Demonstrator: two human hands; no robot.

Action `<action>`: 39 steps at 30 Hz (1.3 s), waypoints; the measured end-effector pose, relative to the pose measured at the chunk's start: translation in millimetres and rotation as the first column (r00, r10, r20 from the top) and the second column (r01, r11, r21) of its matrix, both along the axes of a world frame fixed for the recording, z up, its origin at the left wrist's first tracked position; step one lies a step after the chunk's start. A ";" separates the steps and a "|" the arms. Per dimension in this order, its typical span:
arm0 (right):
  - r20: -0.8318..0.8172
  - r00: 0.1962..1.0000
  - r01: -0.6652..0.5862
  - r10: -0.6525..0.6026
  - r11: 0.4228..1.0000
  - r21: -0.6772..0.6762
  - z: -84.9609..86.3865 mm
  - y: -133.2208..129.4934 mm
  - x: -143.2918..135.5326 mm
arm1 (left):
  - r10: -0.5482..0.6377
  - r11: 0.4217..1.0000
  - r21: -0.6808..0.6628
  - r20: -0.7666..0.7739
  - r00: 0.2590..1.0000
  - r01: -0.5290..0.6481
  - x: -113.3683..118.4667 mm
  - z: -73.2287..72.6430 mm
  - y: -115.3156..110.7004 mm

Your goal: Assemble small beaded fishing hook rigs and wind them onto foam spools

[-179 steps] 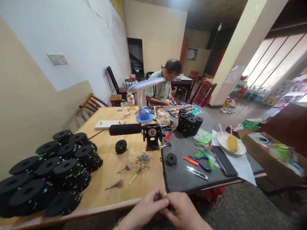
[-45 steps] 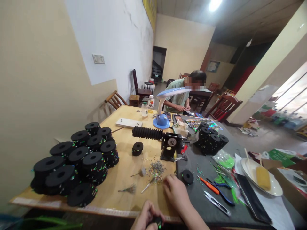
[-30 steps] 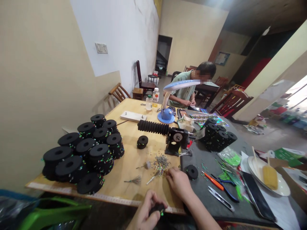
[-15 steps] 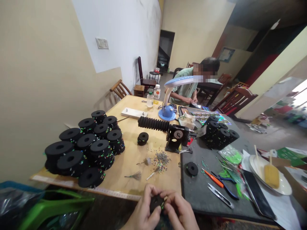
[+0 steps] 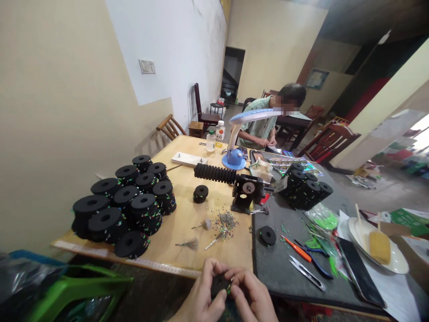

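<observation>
At the table's near edge, my left hand [image 5: 209, 293] is closed around a black foam spool [image 5: 219, 285] with a hole in its middle. My right hand [image 5: 248, 290] pinches at the spool's right rim, where small green and yellow bits show. Whether those fingertips hold a bit or only the rim is hidden. Beyond my hands lie a pile of tiny coloured and grey pieces [image 5: 225, 222], a thin white stick tool [image 5: 213, 241] and a bundle of fine wires [image 5: 189, 243]. A single black spool [image 5: 268, 235] rests on the dark mat to the right.
Stacks of black spools [image 5: 124, 195] fill the table's left side. A black hand-cranked winder [image 5: 246, 192] and blue desk lamp [image 5: 233, 158] stand mid-table. Snips [image 5: 306, 272], pliers [image 5: 318, 264] and a plate [image 5: 397, 261] lie right. Another person [image 5: 259, 123] sits opposite.
The view has shifted slightly, so the spool stacks appear a little farther right. My hands stay on the same spool with almost the same grip.
</observation>
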State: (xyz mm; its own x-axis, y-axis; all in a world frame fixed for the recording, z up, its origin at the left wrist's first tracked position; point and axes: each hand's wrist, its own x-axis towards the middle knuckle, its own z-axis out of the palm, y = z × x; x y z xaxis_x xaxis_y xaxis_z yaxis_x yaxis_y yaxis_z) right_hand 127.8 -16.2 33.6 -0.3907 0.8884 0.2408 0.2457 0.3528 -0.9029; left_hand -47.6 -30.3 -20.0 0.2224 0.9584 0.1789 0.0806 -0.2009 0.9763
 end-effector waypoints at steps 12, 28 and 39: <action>0.062 0.998 -0.036 0.030 0.995 0.098 11.2 0.3 1.1 | -0.017 0.999 0.029 -0.025 1.000 0.018 2.0 0.7 -2.7; -0.013 0.998 -0.060 0.058 0.969 -0.242 14.9 4.1 10.5 | -0.093 0.996 -0.009 -0.048 0.995 0.092 5.8 -2.9 -3.5; -0.138 0.990 -0.067 0.010 0.907 -0.416 20.1 15.2 -2.7 | -0.065 0.997 -0.033 -0.032 0.997 0.064 5.6 0.1 -4.0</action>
State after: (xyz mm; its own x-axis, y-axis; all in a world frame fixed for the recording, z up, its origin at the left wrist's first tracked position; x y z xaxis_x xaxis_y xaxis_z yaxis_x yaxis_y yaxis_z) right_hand 125.1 -1.1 53.7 -0.4174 0.9033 -0.0993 0.1108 -0.0579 -0.9922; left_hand -42.0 -34.2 -19.9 0.2888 0.9471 0.1398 0.1011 -0.1754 0.9793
